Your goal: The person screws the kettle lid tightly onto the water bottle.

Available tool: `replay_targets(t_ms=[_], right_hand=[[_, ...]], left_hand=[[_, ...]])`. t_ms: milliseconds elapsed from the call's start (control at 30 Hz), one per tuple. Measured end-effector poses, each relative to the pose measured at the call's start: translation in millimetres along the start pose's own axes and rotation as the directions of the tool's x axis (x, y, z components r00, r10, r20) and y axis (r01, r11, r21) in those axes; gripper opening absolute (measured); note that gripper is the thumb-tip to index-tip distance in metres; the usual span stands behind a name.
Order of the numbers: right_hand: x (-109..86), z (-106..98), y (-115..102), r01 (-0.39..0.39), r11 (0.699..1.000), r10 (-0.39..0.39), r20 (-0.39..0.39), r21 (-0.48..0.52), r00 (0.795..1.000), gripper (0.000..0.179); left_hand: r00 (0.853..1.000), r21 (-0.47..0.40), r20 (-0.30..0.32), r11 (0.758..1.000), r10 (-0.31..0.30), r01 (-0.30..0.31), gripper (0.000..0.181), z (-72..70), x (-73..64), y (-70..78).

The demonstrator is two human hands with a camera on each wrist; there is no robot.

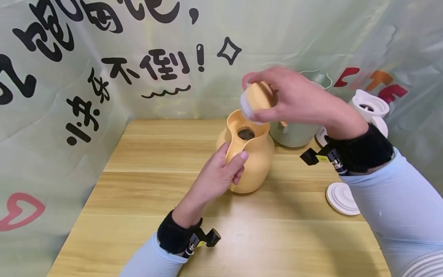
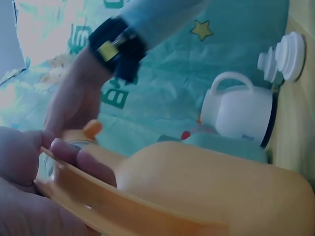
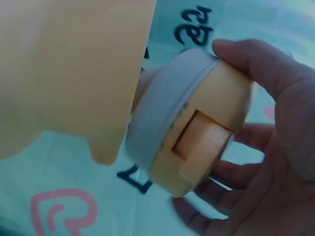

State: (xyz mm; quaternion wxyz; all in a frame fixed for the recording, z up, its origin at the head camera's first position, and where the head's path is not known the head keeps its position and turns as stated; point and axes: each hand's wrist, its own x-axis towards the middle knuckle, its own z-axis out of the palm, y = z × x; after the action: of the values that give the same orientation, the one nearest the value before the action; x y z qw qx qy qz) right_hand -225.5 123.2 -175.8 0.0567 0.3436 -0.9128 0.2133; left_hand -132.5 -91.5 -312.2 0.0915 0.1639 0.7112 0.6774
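A yellow thermos jug [image 1: 254,169] stands upright on the table, its mouth uncovered and a dark opening showing inside. My left hand [image 1: 216,175] grips its handle [image 2: 133,201], thumb on top. Just above the mouth, my right hand [image 1: 299,98] holds the jug's lid [image 1: 261,96] between thumb and fingers. This lid is tilted, yellow on top with a pale grey ring below; a square button [image 3: 204,145] shows on its side in the right wrist view. There the lid's ring overlaps the edge of the jug.
Behind my right hand stands a green jug [image 1: 293,135]. Farther right is a white jug [image 1: 370,103], partly hidden by my right arm. A white stepped lid [image 1: 342,198] lies on the wooden table [image 1: 155,192] at the right. A printed cloth [image 1: 138,96] hangs behind the table.
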Motion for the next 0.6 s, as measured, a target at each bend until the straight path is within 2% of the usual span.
replay_targets(t_ms=[167,367,467,600], right_hand=[[15.2,3.5,-15.5,0.059,0.994,-0.043,0.165,-0.091,0.985,0.066],[20.0,11.1,-17.5,0.197,0.973,-0.157,0.275,-0.124,0.949,0.064],[20.3,11.6,-13.9,0.250,0.962,-0.208,0.304,-0.107,0.930,0.062],[21.7,10.8,-10.2,0.253,0.967,-0.219,0.370,-0.044,0.903,0.063]], left_hand=[[0.998,0.031,-0.029,0.998,0.054,-0.053,0.022,7.6,-1.4,-2.5],[0.998,0.024,-0.046,0.999,0.042,-0.041,0.024,12.2,-1.9,-5.4],[0.998,0.025,-0.050,0.999,0.040,-0.038,0.025,13.3,-1.4,-5.1],[0.997,0.041,-0.060,0.998,0.051,-0.049,0.025,13.1,-0.8,-4.4]])
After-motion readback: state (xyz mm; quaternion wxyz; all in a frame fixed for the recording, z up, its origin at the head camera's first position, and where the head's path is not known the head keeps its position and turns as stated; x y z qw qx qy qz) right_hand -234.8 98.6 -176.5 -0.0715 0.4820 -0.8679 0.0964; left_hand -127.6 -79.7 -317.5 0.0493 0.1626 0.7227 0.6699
